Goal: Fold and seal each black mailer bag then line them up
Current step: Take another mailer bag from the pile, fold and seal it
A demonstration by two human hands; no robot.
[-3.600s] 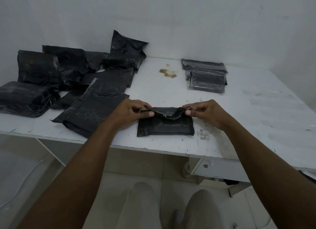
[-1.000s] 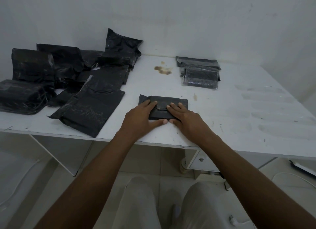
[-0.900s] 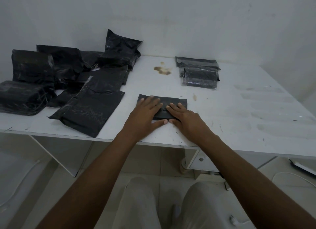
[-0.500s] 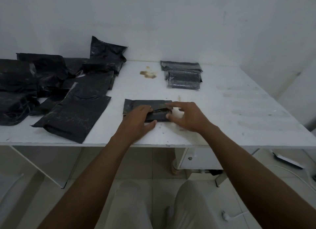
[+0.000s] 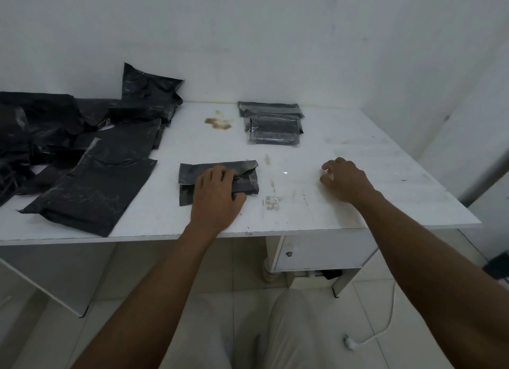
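While my left hand (image 5: 217, 198) was clamped on the folded mailer bag (image 5: 190, 173), my right hand (image 5: 345, 181) was off to the side doing nothing. The bag sat flat on the white table (image 5: 385, 176), pretty much in the middle and close to the near edge. My left fingers were curled over the top of it, with the thumb tucked against the near right edge, so a proper grip. The flap was folded over and its far right corner poked out a bit past the body.

The right hand was well apart from the bag, out over the bare tabletop. Its fingers were loosely curled and it held nothing. Honestly couldn't tell if the fingertips were touching the surface or just hovering.

Further back, near the wall (image 5: 275, 38), were two sealed packs (image 5: 275, 132), the nearer one overlapping the farther one. A brownish stain (image 5: 219, 122) sat just left of them. The whole left side of the table was a loose pile of mailers (image 5: 91, 187), all black, overlapping each other, and one was propped up against the wall at the back.

Under the table on the right there was a small drawer unit with a knob (image 5: 288, 254). A white cable (image 5: 385, 324) with a plug lay on the tiled floor.
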